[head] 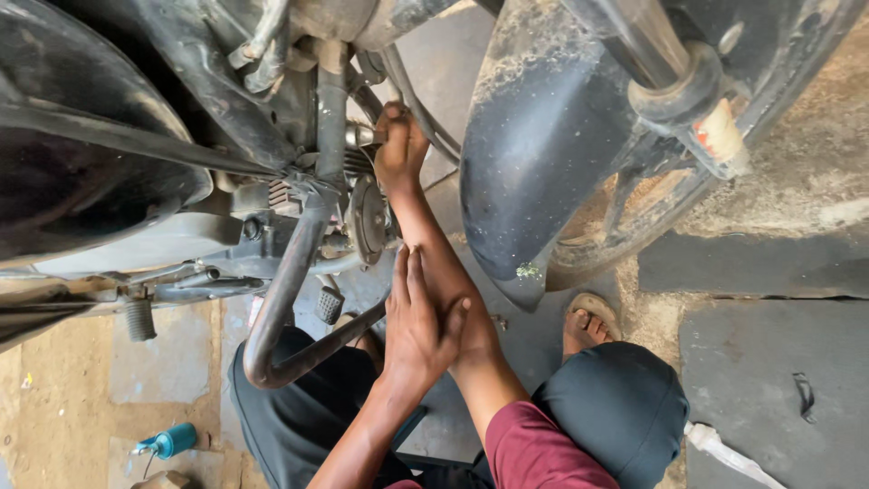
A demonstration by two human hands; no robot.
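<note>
Starting at the far left, a small teal can (172, 440) stands on the dusty concrete floor (769, 380), set well apart from the work, probably so it is within reach without being knocked. Next comes the curved crash bar (281, 308) of the motorcycle, bending down past a ribbed footpeg (140, 319) and passing just beside the person's knee. The left hand (418, 328) lies flat, fingers together and holding nothing, pressed against the right forearm, seemingly to steady that arm while it reaches deep. Above it, the right hand (398, 145) is curled tight around something small at the engine (362, 213), beside the frame tube (330, 118) (what exactly it grips is hidden by the fingers). Further right, the muddy front mudguard (543, 154) hangs over the wheel, and a sandalled foot (588, 326) braces on the ground for the crouch.
</note>
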